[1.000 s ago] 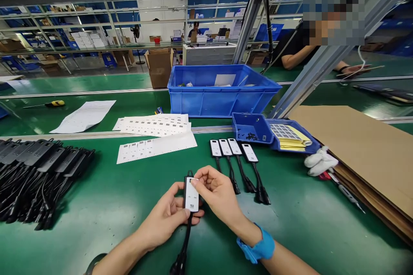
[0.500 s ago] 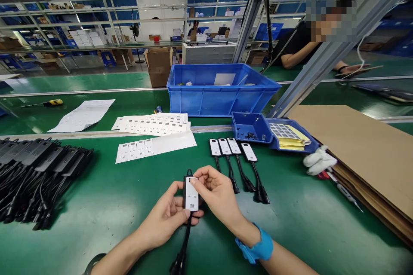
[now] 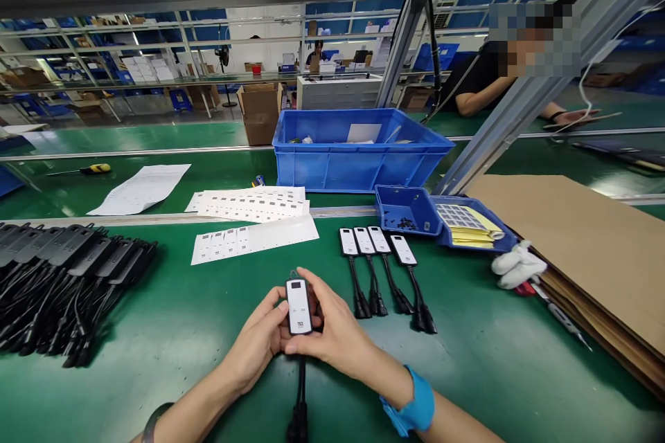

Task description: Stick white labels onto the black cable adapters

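Pinching a white-faced device (image 3: pixel 298 304), the left hand (image 3: pixel 257 342) and right hand (image 3: pixel 340 336) hold its edges, black cables (image 3: pixel 301 387) below their grip.

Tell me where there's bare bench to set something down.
Green bench shows bare between the pile of black units and your left hand, and between the four white-faced units and the white bundle. It's crowded farther back, where printed sheets lie near the big blue bin.

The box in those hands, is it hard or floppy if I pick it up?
The box is probably hard: its edges look straight. Its cables would likely dangle, as they look thin. The plugs may tug downward, being thicker than the cables.
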`<state>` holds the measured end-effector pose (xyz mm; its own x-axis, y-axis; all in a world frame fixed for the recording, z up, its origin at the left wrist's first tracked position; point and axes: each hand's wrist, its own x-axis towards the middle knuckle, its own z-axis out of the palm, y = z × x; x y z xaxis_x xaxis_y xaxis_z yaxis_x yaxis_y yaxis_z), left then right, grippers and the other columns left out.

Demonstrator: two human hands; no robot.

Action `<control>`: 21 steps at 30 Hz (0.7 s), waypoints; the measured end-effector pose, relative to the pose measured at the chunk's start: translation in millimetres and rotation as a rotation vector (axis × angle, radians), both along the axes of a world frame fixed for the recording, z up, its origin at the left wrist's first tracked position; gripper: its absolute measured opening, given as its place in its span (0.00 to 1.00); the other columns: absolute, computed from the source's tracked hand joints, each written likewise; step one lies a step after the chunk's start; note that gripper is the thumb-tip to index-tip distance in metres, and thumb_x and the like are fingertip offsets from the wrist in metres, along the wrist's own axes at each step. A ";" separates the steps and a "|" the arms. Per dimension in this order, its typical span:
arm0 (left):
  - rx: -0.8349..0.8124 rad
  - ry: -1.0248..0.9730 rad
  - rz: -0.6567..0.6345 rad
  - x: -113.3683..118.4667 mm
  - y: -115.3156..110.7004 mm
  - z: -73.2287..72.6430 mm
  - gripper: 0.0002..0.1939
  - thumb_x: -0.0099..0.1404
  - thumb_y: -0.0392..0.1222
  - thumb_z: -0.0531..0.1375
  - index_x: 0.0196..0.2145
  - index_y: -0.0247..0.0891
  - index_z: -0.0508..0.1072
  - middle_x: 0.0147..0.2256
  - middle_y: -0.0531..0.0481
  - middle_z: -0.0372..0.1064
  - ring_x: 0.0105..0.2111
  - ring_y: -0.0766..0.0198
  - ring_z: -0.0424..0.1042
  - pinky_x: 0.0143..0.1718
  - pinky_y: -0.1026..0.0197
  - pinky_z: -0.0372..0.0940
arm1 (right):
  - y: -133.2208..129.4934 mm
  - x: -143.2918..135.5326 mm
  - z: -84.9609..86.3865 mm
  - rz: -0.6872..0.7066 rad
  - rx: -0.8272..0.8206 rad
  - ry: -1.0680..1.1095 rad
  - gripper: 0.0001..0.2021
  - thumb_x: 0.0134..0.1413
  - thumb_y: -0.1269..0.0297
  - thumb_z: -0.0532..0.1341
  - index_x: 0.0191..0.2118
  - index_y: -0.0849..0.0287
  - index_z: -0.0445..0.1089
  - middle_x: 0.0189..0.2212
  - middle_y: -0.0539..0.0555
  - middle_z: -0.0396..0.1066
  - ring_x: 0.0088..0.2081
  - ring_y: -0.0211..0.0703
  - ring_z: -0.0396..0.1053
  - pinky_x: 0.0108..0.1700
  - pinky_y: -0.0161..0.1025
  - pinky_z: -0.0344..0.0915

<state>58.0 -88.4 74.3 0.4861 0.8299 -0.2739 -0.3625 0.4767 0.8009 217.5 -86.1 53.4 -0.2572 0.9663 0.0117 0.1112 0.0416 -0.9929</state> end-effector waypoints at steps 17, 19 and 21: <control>0.089 0.104 0.057 1.1 2.5 -13.6 0.35 0.63 0.60 0.61 0.59 0.39 0.55 0.40 0.42 0.72 0.38 0.54 0.74 0.42 0.52 0.69 | -2.0 -4.2 -3.1 -0.014 0.292 -0.272 0.34 0.58 0.61 0.60 0.67 0.56 0.49 0.51 0.61 0.66 0.50 0.54 0.66 0.50 0.48 0.68; 0.092 0.063 0.031 -1.2 4.7 -12.0 0.39 0.64 0.64 0.58 0.63 0.39 0.51 0.43 0.39 0.72 0.43 0.50 0.72 0.47 0.49 0.66 | 1.3 -0.9 2.0 -0.008 0.369 -0.371 0.36 0.57 0.63 0.61 0.68 0.55 0.48 0.51 0.62 0.64 0.50 0.54 0.65 0.51 0.49 0.68; 0.163 0.128 0.007 -5.1 7.7 -10.2 0.43 0.63 0.67 0.56 0.64 0.38 0.49 0.47 0.36 0.71 0.46 0.47 0.71 0.50 0.47 0.64 | 9.2 7.2 8.1 -0.052 0.401 -0.465 0.30 0.60 0.66 0.57 0.67 0.55 0.51 0.49 0.61 0.64 0.49 0.52 0.66 0.50 0.48 0.68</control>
<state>52.9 -80.7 64.1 0.4501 0.8715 -0.1949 -0.2552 0.3347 0.9071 224.6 -76.9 61.4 -0.2754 0.9212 0.2749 0.5407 0.3849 -0.7480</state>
